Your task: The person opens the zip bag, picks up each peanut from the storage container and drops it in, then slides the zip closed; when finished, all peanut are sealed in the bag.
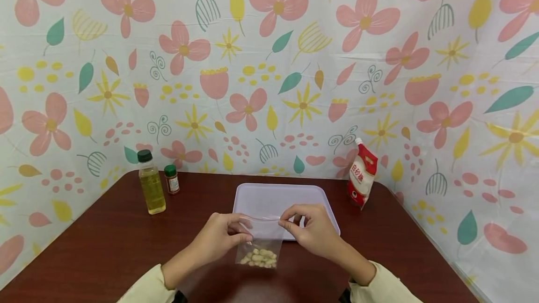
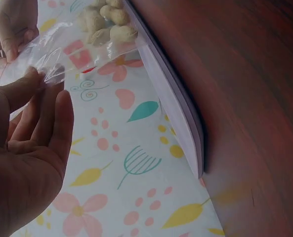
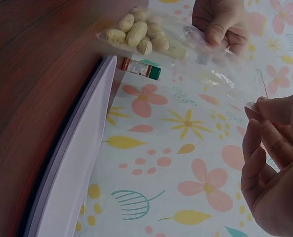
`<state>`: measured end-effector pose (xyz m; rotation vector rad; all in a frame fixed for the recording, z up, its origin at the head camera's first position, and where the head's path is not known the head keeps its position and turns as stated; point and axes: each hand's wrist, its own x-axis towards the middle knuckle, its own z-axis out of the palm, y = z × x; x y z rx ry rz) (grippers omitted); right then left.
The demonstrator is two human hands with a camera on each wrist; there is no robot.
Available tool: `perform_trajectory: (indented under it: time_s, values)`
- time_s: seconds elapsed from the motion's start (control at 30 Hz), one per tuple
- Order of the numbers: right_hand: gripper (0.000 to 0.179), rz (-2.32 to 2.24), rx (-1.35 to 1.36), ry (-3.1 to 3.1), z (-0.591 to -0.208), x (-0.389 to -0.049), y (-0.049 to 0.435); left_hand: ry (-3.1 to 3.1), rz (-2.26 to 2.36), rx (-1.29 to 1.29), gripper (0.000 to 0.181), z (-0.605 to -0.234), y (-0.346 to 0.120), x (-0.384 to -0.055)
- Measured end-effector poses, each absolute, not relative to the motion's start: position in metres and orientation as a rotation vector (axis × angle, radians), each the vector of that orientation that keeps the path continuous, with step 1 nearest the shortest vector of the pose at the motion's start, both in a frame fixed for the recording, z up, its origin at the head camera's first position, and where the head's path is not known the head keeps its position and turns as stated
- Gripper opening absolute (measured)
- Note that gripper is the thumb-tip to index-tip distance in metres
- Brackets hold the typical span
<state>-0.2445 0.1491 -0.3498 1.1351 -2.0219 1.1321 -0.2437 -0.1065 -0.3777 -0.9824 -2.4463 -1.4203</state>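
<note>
Both hands, left hand [image 1: 221,237] and right hand [image 1: 311,229], pinch the top corners of the clear bag [image 1: 258,244] of peanuts [image 1: 258,257] (seemingly still sealed) above the counter [image 1: 105,247], the tray [image 1: 269,198] bare, so emptying remains.

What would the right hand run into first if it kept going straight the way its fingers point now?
The right hand pinches the clear bag at its top edge, fingers pointing toward the left hand. Going straight on, it would probably meet that hand's fingers first, across the bag's top; depth is unclear.

Dark red-brown wooden table [image 1: 105,247] | pale lilac rectangular plastic tray [image 1: 269,195] at centre | clear bottle of yellow oil, black cap [image 1: 151,182], rear left | small green-capped spice jar [image 1: 171,179] beside it | red-and-white spouted pouch [image 1: 362,174], rear right | floral-print backdrop sheet [image 1: 269,60] behind
</note>
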Motion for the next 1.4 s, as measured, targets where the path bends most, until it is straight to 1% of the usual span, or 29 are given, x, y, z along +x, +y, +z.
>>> perform_trajectory:
  time_s: [0.07,0.1,0.23,0.3,0.53,0.7,0.8,0.93,1.17,1.27,1.4]
  values:
    - [0.020,1.132,1.134,-2.033,-0.354,-0.249,0.151,-2.451,-1.424,-0.992,0.013,-0.378,-0.107,-0.244]
    - [0.020,1.136,1.136,-2.036,-0.356,-0.250,0.152,-2.458,-1.431,-0.996,0.013,-0.377,-0.107,-0.243]
    - [0.018,1.144,1.139,-2.046,-0.357,-0.251,0.154,-2.458,-1.488,-0.999,0.025,-0.375,-0.108,-0.241]
    - [0.017,1.146,1.140,-2.053,-0.356,-0.250,0.155,-2.433,-1.524,-0.980,0.028,-0.374,-0.107,-0.240]
    - [0.015,1.139,1.129,-2.094,-0.354,-0.249,0.156,-2.261,-1.553,-0.930,0.015,-0.370,-0.104,-0.238]
    - [0.012,1.135,1.115,-2.122,-0.353,-0.248,0.157,-2.240,-1.525,-0.941,0.013,-0.369,-0.106,-0.239]
    - [0.013,1.117,1.113,-2.121,-0.354,-0.248,0.157,-2.222,-1.428,-0.954,0.010,-0.370,-0.106,-0.239]
    - [0.019,1.092,1.127,-2.100,-0.355,-0.249,0.157,-2.172,-1.300,-0.970,0.005,-0.370,-0.106,-0.240]
    - [0.022,1.002,1.075,-2.139,-0.355,-0.251,0.158,-2.131,-1.239,-1.001,0.005,-0.369,-0.103,-0.243]
    - [0.025,0.934,1.047,-2.219,-0.351,-0.252,0.156,-2.115,-1.213,-1.025,0.007,-0.370,-0.101,-0.244]
    - [0.029,0.848,1.098,-2.240,-0.345,-0.252,0.149,-2.094,-1.184,-1.047,0.007,-0.370,-0.099,-0.243]
